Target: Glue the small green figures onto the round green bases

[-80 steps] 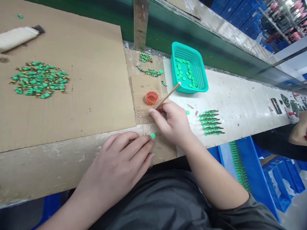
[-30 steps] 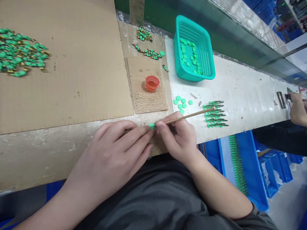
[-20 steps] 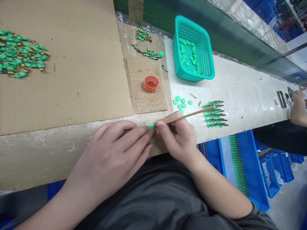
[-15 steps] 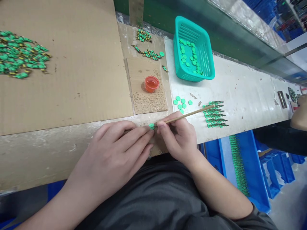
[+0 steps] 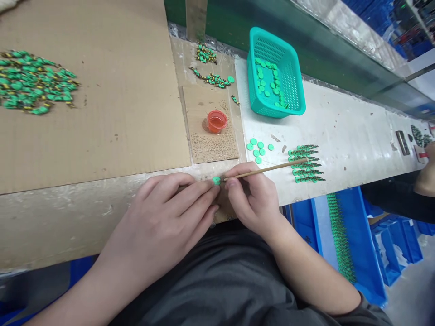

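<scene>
My left hand lies over the table's front edge, its fingers pressed together. Its fingertips hold a small green disc down at the edge. In a pinch between thumb and forefinger, my right hand grips a thin wooden stick. The stick's near end points at the disc, slightly to its right; whether the tip touches it I cannot tell. Several loose green discs lie just beyond my right hand. Further right stand rows of green discs with dark, thin tails, passing under the stick's far end.
A red cup of liquid sits on a cardboard piece. Behind it are small green, black and yellow pieces. A teal basket holds more discs. A larger pile covers the left cardboard. A person's arm shows at far right.
The stick's tip has drawn back slightly to the right from the disc, and its far end has dipped. My left hand keeps its place on the disc. The whole view has shifted slightly.
</scene>
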`<state>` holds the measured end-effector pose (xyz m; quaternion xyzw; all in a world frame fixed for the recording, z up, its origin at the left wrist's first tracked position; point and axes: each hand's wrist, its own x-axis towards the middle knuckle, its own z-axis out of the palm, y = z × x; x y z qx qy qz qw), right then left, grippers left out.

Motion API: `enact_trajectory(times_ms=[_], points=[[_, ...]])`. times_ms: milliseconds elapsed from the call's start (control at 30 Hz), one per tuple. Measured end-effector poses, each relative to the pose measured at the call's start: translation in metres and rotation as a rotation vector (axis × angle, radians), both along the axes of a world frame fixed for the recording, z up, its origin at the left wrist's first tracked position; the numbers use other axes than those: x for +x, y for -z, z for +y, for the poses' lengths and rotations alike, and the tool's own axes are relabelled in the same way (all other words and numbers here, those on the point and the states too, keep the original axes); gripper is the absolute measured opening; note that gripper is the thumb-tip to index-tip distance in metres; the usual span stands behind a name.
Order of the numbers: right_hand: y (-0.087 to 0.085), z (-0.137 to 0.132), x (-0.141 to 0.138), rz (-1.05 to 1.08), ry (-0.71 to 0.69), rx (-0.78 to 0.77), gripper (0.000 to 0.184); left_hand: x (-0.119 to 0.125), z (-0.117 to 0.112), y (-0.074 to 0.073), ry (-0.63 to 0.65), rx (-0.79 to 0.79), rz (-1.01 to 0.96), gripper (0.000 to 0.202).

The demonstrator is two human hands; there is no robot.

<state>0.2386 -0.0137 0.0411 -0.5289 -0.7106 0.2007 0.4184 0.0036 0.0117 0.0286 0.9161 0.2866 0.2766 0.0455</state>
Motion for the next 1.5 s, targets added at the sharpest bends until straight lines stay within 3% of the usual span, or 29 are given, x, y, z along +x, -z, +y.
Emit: enact_trajectory(times_ms=[233,433,567,667,767,967,1167,1300,1400,1500], points=[[0.004,-0.001,0.0,0.069,0.021,-0.025,0.015,0.0,0.0,-0.001,0.0,-0.006,0.016,0.029],[0.004,-0.002,-0.001,0.446,0.126,0.023,0.011,0.0,-0.001,-0.001,-0.009,-0.007,0.008,0.026],[0.003,-0.01,0.007,0.522,0.157,0.032,0.01,0.002,0.001,-0.003,-0.009,0.005,0.025,0.032],[0.003,-0.019,0.018,0.488,0.143,-0.039,0.008,0.004,0.002,-0.003,-0.014,0.032,0.048,0.035],[0.002,-0.024,0.027,0.332,0.039,-0.089,0.025,0.004,0.003,-0.005,0.0,0.026,0.03,0.027],[0.001,-0.02,0.026,-0.113,-0.163,0.029,0.029,0.002,0.006,-0.006,0.028,-0.069,-0.068,0.029],[0.007,-0.033,0.027,-0.126,-0.178,0.14,0.038,0.004,0.001,-0.005,0.002,-0.145,-0.141,0.025],[0.012,-0.043,0.029,-0.09,-0.147,0.105,0.034,0.009,-0.014,-0.009,-0.037,-0.139,-0.041,0.017],[0.015,-0.042,0.033,0.024,-0.131,0.083,0.024,-0.018,-0.011,-0.016,-0.147,-0.169,0.052,0.02],[0.014,-0.043,0.04,0.087,-0.089,0.058,0.016,-0.09,0.01,-0.038,-0.503,-0.194,0.081,0.033]])
